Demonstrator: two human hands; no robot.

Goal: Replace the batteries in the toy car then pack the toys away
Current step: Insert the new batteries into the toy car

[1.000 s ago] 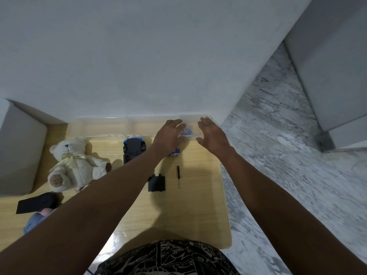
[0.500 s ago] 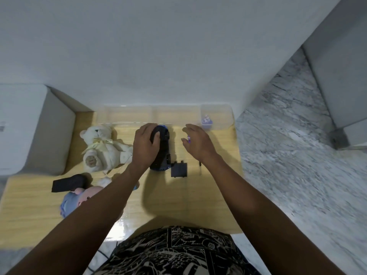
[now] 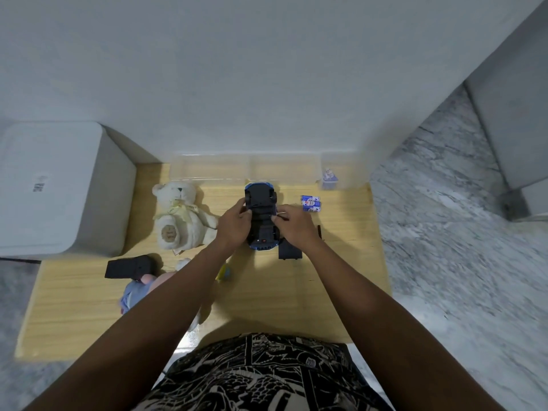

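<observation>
The blue toy car [image 3: 260, 200] lies upside down on the wooden table [image 3: 267, 292], its black underside facing up. My left hand [image 3: 234, 226] grips the car's left side. My right hand [image 3: 295, 225] is at the car's right side and pinches a small pale battery [image 3: 279, 215] over the open middle of the underside. Three loose blue-and-white batteries [image 3: 311, 203] lie just right of the car. The black battery cover [image 3: 289, 251] rests on the table near the car's rear. A thin dark screwdriver [image 3: 319, 231] lies beside my right wrist.
A clear plastic bin [image 3: 213, 170] stands along the wall, with a small clear box holding batteries [image 3: 329, 180] to its right. A white teddy bear [image 3: 178, 218], a black remote [image 3: 127, 266] and a doll [image 3: 135, 292] lie left. A white box [image 3: 50, 188] borders the table's left end.
Both hands pulled back from the small clear box to the car. The left hand took hold of the car, and the right hand brought a battery to its underside. Loose batteries now show beside it.
</observation>
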